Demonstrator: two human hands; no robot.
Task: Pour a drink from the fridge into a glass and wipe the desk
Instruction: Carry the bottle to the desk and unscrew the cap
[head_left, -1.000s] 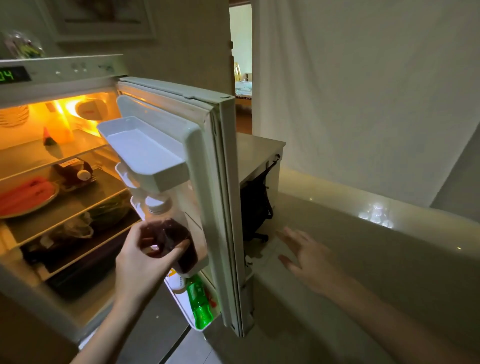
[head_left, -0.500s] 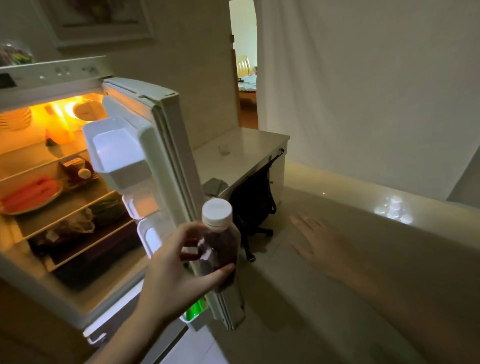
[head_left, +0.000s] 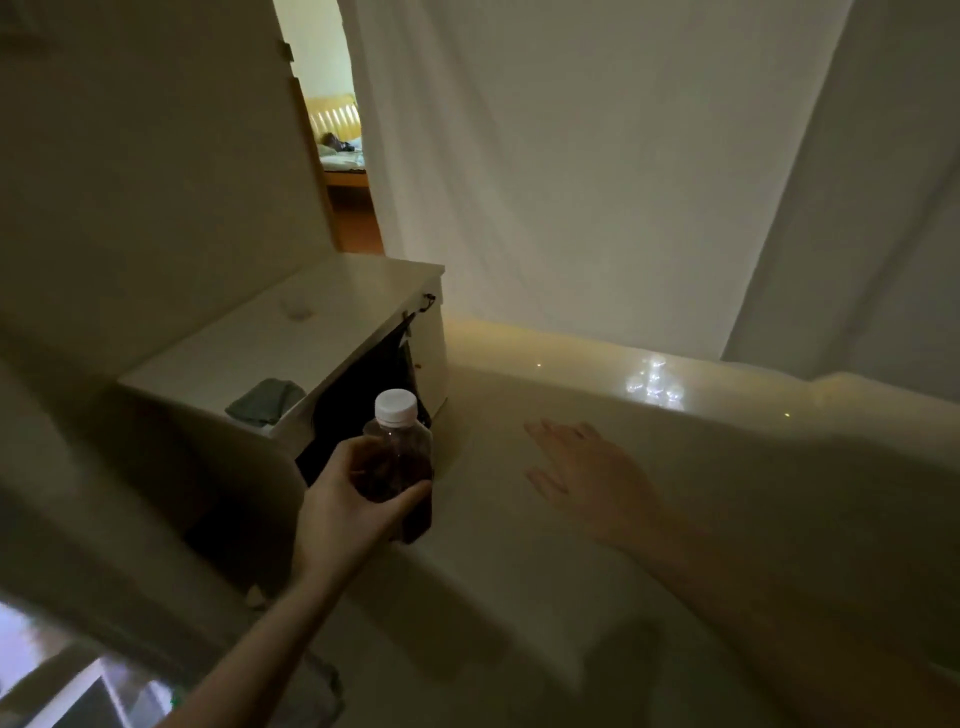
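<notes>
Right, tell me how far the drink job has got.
Done: the bottle of dark drink is out of the fridge, cap on, held upright in the left hand. In hand: carrying it toward the white desk; right hand open, empty. Left: uncapping, pouring into the small glass, wiping with the grey cloth.

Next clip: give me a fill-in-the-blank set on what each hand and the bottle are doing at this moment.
1. The left hand grips a bottle of dark drink whose ____ cap is on.
2. The right hand is spread with fingers ____ and holds nothing.
3. On the white desk lies a folded grey ____.

Missing words: white; straight; cloth
</notes>
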